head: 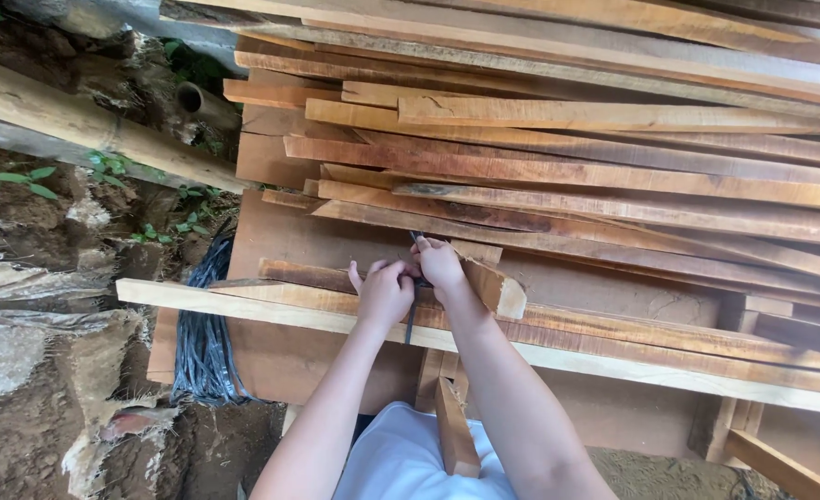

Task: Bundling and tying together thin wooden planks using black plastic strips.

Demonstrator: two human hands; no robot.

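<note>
Fingers (379, 271) of the left hand (384, 294) are curled into a loose fist, pinched on a thin dark strap (412, 319) that hangs down over the edge of a long pale wooden plank (243, 304) lying across the front of the stack. Going from the left: bare brown earth (21, 407) with a few small green plants (12, 176), then a thick pale bamboo pole (76, 120) slanting across the corner, then a bundle of dark grey-blue plastic strapping (204, 343) slumped against a flat reddish-brown board (289, 241). Just right of that come the two hands, touching each other over the strap. The right hand (440, 266) has its fingers bent and closed on the same strap where it runs up toward the boards, though exactly how the fingertips grip it I cannot tell. Beside the right wrist a short angled block of light wood (498, 289) pokes out. Beyond, to the right, a big heap of rough-sawn orange-brown timber slats (613, 157) lies overlapping, fanning toward the far edge.
</note>
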